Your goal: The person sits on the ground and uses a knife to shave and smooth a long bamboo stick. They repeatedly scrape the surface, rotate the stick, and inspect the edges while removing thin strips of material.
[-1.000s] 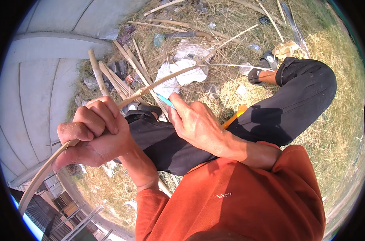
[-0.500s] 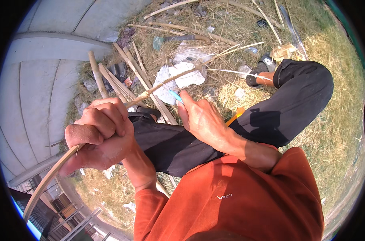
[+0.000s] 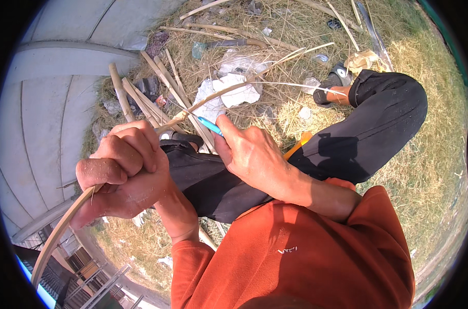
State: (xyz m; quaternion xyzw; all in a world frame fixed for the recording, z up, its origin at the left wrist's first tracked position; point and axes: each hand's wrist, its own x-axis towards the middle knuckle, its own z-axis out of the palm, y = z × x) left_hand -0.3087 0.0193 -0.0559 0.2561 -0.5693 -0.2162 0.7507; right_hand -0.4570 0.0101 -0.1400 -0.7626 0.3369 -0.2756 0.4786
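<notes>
Left hand (image 3: 123,172): fisted tight round a long thin bamboo strip (image 3: 59,234); the strip bows from below this hand up past the right hand
Right hand (image 3: 252,154): closed on a blue-handled knife (image 3: 210,125), thumb along it, blade at the strip just beside the left fist
Doing it well: probably keep the strip taut and the cut shallow, edge angled away from the left knuckles
Ground: dry grass (image 3: 429,170) beyond the hands, strewn with cut canes (image 3: 141,100) and white scraps (image 3: 228,92); pale concrete wall (image 3: 54,103) left of the left hand
</notes>
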